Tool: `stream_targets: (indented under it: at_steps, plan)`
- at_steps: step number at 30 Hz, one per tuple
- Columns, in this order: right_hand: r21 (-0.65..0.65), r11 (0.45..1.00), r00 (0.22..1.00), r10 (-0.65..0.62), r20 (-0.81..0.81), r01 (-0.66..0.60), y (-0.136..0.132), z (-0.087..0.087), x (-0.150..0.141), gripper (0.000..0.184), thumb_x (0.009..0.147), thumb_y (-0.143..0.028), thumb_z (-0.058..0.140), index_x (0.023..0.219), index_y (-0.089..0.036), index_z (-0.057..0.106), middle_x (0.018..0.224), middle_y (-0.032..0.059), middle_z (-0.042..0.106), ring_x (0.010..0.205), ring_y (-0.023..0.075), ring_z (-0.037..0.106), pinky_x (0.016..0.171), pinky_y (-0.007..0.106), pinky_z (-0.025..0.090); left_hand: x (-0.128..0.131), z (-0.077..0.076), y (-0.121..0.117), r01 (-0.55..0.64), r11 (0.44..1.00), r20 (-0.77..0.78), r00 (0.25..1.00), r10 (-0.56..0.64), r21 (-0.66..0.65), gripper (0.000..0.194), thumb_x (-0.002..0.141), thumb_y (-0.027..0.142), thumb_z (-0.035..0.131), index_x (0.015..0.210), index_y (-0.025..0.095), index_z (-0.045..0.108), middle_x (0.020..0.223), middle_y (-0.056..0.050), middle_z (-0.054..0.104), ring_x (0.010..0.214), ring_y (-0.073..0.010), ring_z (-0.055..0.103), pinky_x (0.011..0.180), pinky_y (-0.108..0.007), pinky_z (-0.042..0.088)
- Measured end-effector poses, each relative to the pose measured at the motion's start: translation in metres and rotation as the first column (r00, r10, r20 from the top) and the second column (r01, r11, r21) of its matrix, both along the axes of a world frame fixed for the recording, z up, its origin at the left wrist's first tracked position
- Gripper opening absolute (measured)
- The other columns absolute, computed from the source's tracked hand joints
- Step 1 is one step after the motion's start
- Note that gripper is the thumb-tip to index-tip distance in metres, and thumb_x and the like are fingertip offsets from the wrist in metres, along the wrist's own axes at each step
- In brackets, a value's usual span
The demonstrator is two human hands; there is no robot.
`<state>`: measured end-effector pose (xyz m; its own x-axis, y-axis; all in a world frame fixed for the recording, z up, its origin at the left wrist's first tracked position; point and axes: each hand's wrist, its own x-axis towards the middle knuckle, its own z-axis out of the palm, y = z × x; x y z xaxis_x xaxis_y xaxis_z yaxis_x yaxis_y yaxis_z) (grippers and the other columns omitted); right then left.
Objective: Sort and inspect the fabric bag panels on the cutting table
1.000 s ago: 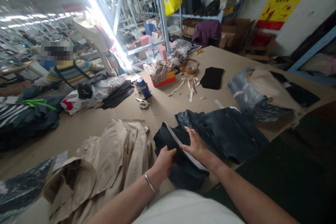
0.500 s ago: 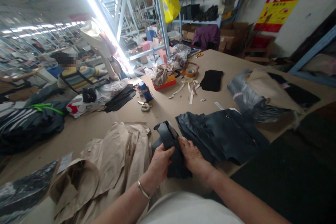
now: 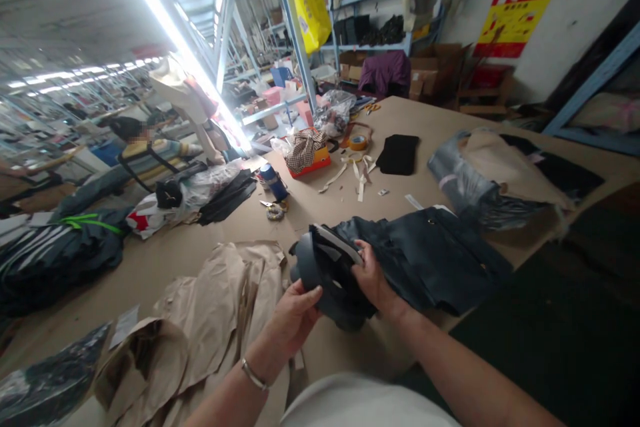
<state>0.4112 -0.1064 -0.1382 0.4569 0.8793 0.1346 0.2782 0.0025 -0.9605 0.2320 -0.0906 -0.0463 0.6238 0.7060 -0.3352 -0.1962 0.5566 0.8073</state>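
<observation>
Dark navy folded fabric piece [image 3: 327,277] with a pale edge strip, lifted just above the brown board surface [image 3: 320,197], between both hands. Left hand [image 3: 295,313] cupped under its lower left edge, fingers closed on cloth; right hand [image 3: 370,273] pinching the upper right by the strip. Long axis slanting up-left to down-right. Just right, dark blue garment [image 3: 430,257]; left, crumpled beige paper [image 3: 210,307].

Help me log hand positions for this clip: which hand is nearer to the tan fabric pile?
Left. The left hand holds the dark folded piece right beside the tan fabric pile; the right hand grips the piece's far side, away from the pile.
</observation>
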Motion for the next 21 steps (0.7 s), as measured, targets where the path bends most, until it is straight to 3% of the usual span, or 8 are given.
stream_targets:
  at_steps: [4, 6, 8, 11, 13, 17, 19, 21]
  plan:
    - [-0.073, 0.993, 0.808, 0.114, 0.578, -0.089, 0.002, -0.011, 0.007, 0.069, 0.084, -0.029, 0.054, 0.146, -0.015, 0.029, 0.121, 0.0170, 0.053, 0.107, 0.0302, 0.057, 0.087, 0.043, 0.052, 0.006, 0.000, -0.006, 0.048, 0.999, -0.003, 0.999, -0.048, 0.001, 0.032, 0.069, 0.022, 0.081, 0.099, 0.014, 0.072, 0.094, -0.010, 0.073, 0.082, -0.0177, 0.068, 0.078, -0.027, 0.054]
    - [-0.195, 0.977, 0.723, 0.196, 0.663, -0.086, 0.005, -0.016, 0.006, 0.063, 0.087, -0.017, 0.046, 0.148, -0.019, 0.030, 0.119, 0.0155, 0.054, 0.103, 0.0271, 0.058, 0.081, 0.037, 0.053, 0.013, 0.003, -0.013, 0.137, 0.991, 0.017, 0.990, -0.137, 0.002, 0.035, 0.067, 0.023, 0.082, 0.098, 0.011, 0.072, 0.093, -0.011, 0.073, 0.082, -0.0188, 0.068, 0.079, -0.028, 0.054]
    - [-0.263, 0.958, 0.725, 0.262, 0.637, -0.116, 0.008, -0.017, 0.007, 0.067, 0.084, -0.008, 0.044, 0.148, -0.021, 0.030, 0.121, 0.0149, 0.054, 0.103, 0.0252, 0.059, 0.081, 0.034, 0.052, 0.017, 0.007, -0.017, 0.161, 0.987, 0.026, 0.987, -0.161, 0.007, 0.035, 0.066, 0.024, 0.082, 0.097, 0.010, 0.072, 0.092, -0.011, 0.073, 0.081, -0.0185, 0.068, 0.079, -0.027, 0.053]
    - [-0.167, 0.922, 0.883, 0.384, 0.268, -0.350, 0.006, -0.012, 0.014, 0.053, 0.084, -0.016, 0.054, 0.137, -0.019, 0.049, 0.115, 0.0110, 0.061, 0.102, 0.0230, 0.060, 0.088, 0.033, 0.049, 0.013, 0.010, -0.013, 0.093, 0.996, 0.003, 0.996, -0.093, -0.004, 0.033, 0.067, 0.024, 0.082, 0.095, 0.012, 0.072, 0.089, -0.010, 0.073, 0.075, -0.0155, 0.067, 0.069, -0.023, 0.051]
    - [-0.057, 0.889, 0.885, 0.443, -0.142, -0.455, 0.002, -0.004, 0.020, 0.036, 0.085, -0.035, 0.060, 0.114, -0.015, 0.064, 0.099, 0.0079, 0.067, 0.092, 0.0215, 0.063, 0.083, 0.031, 0.050, 0.006, 0.008, -0.006, 0.054, 0.998, -0.021, 0.998, -0.054, -0.022, 0.033, 0.066, 0.023, 0.082, 0.096, 0.013, 0.071, 0.088, -0.009, 0.072, 0.072, -0.0150, 0.066, 0.065, -0.022, 0.051]
    - [-0.011, 0.858, 0.622, 0.363, -0.694, -0.513, -0.009, 0.017, 0.025, 0.049, 0.074, -0.051, 0.071, 0.102, -0.011, 0.066, 0.082, 0.0057, 0.068, 0.071, 0.0174, 0.063, 0.068, 0.029, 0.051, -0.004, -0.002, 0.006, 0.016, 0.998, -0.028, 0.999, -0.017, -0.065, 0.028, 0.067, 0.020, 0.080, 0.092, 0.013, 0.070, 0.084, -0.007, 0.071, 0.068, -0.0144, 0.065, 0.064, -0.024, 0.052]
    - [0.059, 0.810, 0.493, 0.411, -0.767, -0.584, -0.013, 0.024, 0.022, 0.054, 0.066, -0.041, 0.079, 0.110, -0.015, 0.063, 0.087, 0.0041, 0.068, 0.074, 0.0168, 0.065, 0.072, 0.029, 0.052, -0.004, -0.002, 0.007, 0.020, 0.996, -0.016, 1.000, -0.021, -0.088, 0.026, 0.068, 0.017, 0.077, 0.093, 0.013, 0.070, 0.084, -0.007, 0.072, 0.070, -0.0149, 0.065, 0.065, -0.025, 0.053]
    - [0.051, 0.745, 0.465, 0.466, -0.753, -0.665, -0.015, 0.024, 0.020, 0.053, 0.064, -0.035, 0.080, 0.110, -0.016, 0.064, 0.087, 0.0035, 0.069, 0.074, 0.0165, 0.065, 0.071, 0.028, 0.052, -0.004, 0.005, 0.003, 0.047, 0.992, 0.013, 0.999, -0.046, -0.117, 0.026, 0.068, 0.014, 0.074, 0.094, 0.014, 0.071, 0.085, -0.007, 0.072, 0.073, -0.0161, 0.067, 0.069, -0.026, 0.053]
